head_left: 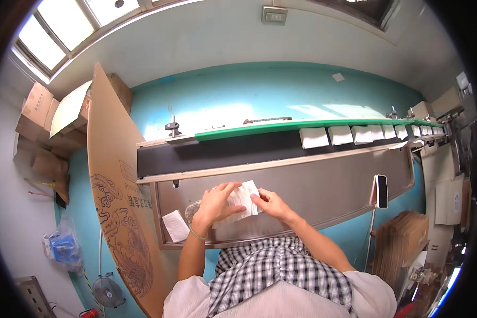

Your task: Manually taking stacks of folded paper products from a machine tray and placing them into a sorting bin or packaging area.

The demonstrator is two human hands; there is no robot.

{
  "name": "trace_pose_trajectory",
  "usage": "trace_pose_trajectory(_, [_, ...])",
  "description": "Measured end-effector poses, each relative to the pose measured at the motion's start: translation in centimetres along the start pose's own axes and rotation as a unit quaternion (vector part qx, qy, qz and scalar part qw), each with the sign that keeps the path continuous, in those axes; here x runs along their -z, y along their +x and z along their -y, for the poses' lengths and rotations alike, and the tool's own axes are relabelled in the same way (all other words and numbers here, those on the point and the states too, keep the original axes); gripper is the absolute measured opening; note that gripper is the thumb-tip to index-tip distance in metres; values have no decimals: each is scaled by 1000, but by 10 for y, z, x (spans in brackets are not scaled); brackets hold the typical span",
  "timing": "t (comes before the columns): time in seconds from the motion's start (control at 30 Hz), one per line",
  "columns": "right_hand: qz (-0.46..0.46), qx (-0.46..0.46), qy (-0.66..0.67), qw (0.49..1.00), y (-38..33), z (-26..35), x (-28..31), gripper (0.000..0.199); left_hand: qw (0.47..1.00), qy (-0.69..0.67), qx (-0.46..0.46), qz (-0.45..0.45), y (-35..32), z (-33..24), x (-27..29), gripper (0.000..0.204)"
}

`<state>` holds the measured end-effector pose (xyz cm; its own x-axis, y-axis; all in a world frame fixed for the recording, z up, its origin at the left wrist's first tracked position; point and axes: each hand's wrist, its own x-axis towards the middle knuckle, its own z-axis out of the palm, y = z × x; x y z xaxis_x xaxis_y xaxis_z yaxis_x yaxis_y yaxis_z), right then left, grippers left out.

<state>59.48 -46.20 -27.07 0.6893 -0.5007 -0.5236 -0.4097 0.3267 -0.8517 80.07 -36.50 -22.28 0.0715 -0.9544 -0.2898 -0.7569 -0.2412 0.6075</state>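
My left hand (217, 204) and my right hand (270, 204) together hold a small stack of flat white packets (244, 199) over the steel worktable (323, 191). The left hand's fingers spread over the stack's left side and top. On the stack's right edge, the right hand's thumb and fingers pinch it. A row of several white packets (350, 135) lies on the black conveyor belt (222, 151) beyond the table, toward the right.
A single white packet (175, 225) lies at the table's left end. A large printed cardboard sheet (116, 201) leans at the left. A phone on a stand (381, 191) is at the right, with stacked flat cartons (403, 241) below it. Cardboard boxes (42, 114) are piled far left.
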Motion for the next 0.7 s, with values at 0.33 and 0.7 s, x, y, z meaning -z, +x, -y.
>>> trace_pose_trajectory(0.33, [-23,49,-92,994,24,-42,20,36,1000,-5,20,-23,-1,2,-6,70])
trace_pose_trajectory(0.7, [-97,215,-172,956,39,-21,-31,43,958,132,-28,-254,-34,-13,-34,58])
